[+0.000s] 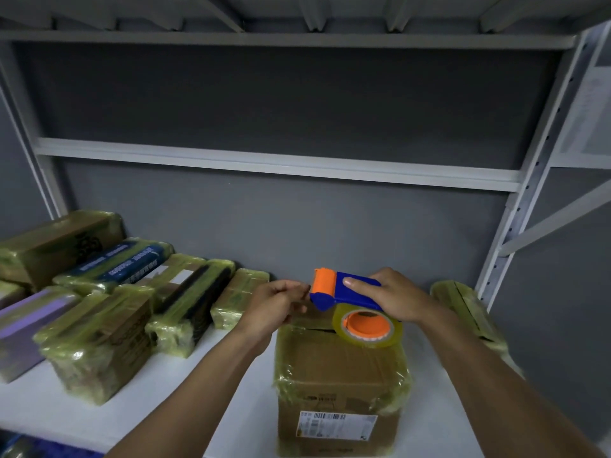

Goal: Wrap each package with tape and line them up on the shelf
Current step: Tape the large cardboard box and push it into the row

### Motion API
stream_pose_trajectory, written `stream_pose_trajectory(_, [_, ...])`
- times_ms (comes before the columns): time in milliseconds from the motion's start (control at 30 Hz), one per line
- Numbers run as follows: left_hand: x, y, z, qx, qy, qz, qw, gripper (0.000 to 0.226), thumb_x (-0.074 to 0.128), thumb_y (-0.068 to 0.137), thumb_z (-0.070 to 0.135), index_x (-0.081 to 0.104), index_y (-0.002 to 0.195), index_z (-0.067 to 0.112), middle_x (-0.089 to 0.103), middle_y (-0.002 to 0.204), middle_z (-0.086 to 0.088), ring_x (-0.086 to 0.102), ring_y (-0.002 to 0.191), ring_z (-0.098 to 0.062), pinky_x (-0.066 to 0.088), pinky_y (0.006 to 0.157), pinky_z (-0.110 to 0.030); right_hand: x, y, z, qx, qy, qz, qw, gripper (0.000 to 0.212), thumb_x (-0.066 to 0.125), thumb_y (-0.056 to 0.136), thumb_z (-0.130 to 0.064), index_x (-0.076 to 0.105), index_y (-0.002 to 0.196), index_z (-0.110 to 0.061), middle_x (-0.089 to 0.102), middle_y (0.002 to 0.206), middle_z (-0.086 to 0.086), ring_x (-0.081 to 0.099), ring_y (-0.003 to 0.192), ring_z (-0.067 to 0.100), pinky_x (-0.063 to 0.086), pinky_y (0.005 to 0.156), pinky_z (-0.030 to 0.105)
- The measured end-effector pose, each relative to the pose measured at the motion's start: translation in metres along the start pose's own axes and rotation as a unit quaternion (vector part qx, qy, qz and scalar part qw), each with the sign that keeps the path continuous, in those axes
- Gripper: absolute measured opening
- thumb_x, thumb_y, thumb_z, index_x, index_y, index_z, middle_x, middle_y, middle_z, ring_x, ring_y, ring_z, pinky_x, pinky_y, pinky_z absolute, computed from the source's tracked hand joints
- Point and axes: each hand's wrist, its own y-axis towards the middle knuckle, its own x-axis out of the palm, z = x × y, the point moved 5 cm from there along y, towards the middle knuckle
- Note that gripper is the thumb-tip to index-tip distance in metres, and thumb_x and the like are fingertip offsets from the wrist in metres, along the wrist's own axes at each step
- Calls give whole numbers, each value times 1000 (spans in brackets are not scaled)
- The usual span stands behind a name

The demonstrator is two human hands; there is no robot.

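Head view looks down at a white shelf (215, 408) where a brown box (337, 368) stands near the front, a bit right of the middle. Shiny yellowish tape is wound round the top part of the box, and a white label (335, 424) with a bar code sits on its front side. The right hand (396, 299) holds a blue and orange tape gun (347, 292) just over the back of the box. Its grip is curled round the blue handle, with the thumb on the near side. The tape roll (367, 328), with an orange middle, hangs under the gun, right at the box top. The left hand (277, 305) is just beside the orange front end of the gun, with its fingers bent and its fingertips close together. Whether this grip pinches the end of the see-through tape or holds nothing, I cannot tell. On the left part of the shelf, wrapped packages (99, 325) lie side by side, all covered in the same shiny tape. Most are brown, one is blue (115, 262) and one is purple (23, 322). One more wrapped package (469, 312) lies at the far right, behind the right arm. A grey shelf board (264, 163) runs across above.
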Motion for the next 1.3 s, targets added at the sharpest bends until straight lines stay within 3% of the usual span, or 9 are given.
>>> stream_pose_trajectory(167, [2,0,2,-20,33,-10,999,13,62,97,24,74,91,21,77,90,5,67,74,-6,46,67,-28,-2,-5,1,-32,35,-6,999,60,58,88,-74,56,56,-24,56,53,-1,55,51,12,39,59,30])
stream_pose_trajectory(300, [7,1,3,15,37,-41,998,8,64,95,14,65,90,21,74,91,2,67,81,-11,48,56,-21,-3,-8,1,-41,52,-6,998,59,58,89,-70,56,62,-17,59,57,4,56,54,16,40,61,32])
stream_pose_trajectory(400, [8,2,0,-5,-3,-67,998,10,68,94,15,61,103,14,76,85,-2,70,79,-15,51,57,-21,-5,-10,3,-47,46,1,998,55,58,97,-61,53,58,-21,55,54,0,54,52,13,38,60,31])
stream_pose_trajectory(467, [10,2,-3,-32,-23,-76,996,20,70,93,11,63,111,9,75,85,-6,68,77,-14,52,61,-22,-5,-10,4,-45,47,2,998,55,58,98,-59,55,60,-20,57,55,1,55,53,14,40,60,31])
stream_pose_trajectory(567, [9,4,-6,-55,-50,-72,995,15,72,91,6,73,106,4,74,90,-9,66,77,-11,54,67,-21,-5,-12,5,-44,57,-1,997,54,59,98,-58,59,65,-15,59,58,3,58,55,16,42,60,30])
stream_pose_trajectory(800, [1,7,-3,-117,-67,-53,989,9,74,88,3,78,87,11,74,77,-2,63,59,-4,52,55,-18,-4,-13,-3,-53,30,1,998,53,60,97,-59,59,64,-17,60,56,0,59,53,10,41,57,23])
stream_pose_trajectory(1000, [-22,0,17,-92,-29,-27,995,12,76,87,6,77,99,8,77,86,-1,69,71,-3,53,58,-17,-8,-11,-22,-54,-31,-11,998,70,57,86,-78,60,65,-11,61,57,5,59,52,14,42,59,33])
stream_pose_trajectory(1167, [-56,-12,10,-91,-27,19,995,18,78,86,7,78,103,6,76,101,-10,68,89,-16,58,68,-23,-19,-13,-31,-40,-81,-19,996,86,54,72,-90,62,72,-4,65,61,10,63,56,23,42,59,33])
stream_pose_trajectory(1300, [-73,-19,-3,-103,-33,27,994,6,78,86,5,81,89,9,76,91,-9,72,77,-16,61,69,-29,-16,-11,-35,-6,-97,-30,995,67,65,78,-81,61,64,-16,61,53,-3,58,47,7,40,55,26])
